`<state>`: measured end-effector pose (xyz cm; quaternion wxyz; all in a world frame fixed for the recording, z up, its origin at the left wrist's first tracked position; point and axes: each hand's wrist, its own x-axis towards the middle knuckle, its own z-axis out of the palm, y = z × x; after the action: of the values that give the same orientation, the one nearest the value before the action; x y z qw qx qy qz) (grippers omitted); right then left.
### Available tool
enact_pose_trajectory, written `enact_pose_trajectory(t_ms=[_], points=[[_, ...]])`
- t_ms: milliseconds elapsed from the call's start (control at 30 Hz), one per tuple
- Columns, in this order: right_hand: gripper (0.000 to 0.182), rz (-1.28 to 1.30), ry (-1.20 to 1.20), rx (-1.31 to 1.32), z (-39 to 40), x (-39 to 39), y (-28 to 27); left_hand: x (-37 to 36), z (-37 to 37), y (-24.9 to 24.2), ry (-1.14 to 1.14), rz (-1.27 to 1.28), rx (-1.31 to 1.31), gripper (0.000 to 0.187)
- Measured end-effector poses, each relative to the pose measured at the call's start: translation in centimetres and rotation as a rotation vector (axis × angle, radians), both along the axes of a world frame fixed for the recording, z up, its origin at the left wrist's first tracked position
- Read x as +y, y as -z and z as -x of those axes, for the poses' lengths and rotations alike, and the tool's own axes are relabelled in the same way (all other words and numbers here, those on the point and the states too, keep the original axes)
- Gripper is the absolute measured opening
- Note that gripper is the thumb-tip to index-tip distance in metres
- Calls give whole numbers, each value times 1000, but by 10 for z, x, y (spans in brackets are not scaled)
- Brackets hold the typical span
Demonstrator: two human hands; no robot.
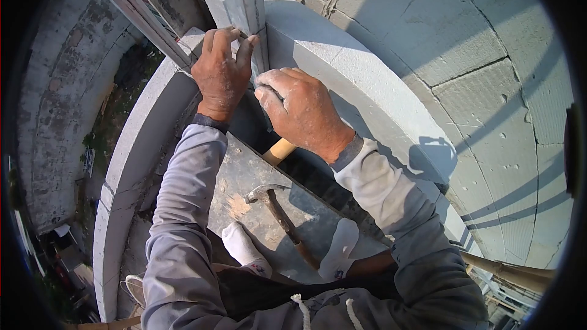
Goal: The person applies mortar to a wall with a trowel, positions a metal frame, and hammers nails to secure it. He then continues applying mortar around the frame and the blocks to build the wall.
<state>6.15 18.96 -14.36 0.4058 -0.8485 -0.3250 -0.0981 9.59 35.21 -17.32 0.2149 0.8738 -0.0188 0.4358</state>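
My left hand [223,73] is raised at a grey upright post [247,0], its thumb and fingertips pinched close to the post's face. Whatever lies between those fingertips is too small to name. Just to the right and lower, my right hand [306,110] is closed, fingers curled in toward the thumb. Its grip hides what it may hold. Below it a light wooden round end [279,151] pokes out, and I cannot tell whether it touches the hand. A claw hammer [284,223] lies between my feet on a worn flat board [244,177].
Curved pale block walls [361,73] [116,165] rise on both sides of the board. A second metal upright [137,12] leans at upper left. Larger block masonry [477,98] fills the right. A drop to lower ground shows at left, and a bamboo pole [510,275] crosses lower right.
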Motion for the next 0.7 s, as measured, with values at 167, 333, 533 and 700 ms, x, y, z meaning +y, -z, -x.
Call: enact_pose_trajectory(t_ms=[167, 333, 533, 700], points=[[17, -4, 2, 26, 2, 1, 4, 9, -5, 7, 94, 64, -77, 31], [16, 2, 5, 50, 8, 4, 11, 10, -5, 6, 184, 247, -9, 35], [19, 54, -11, 186, 32, 1, 31, 11, -4, 2, 196, 364, 51, 47], [15, 327, -188, 390, 99, -12, 91, 11, -2, -3, 249, 389, 86, 56]])
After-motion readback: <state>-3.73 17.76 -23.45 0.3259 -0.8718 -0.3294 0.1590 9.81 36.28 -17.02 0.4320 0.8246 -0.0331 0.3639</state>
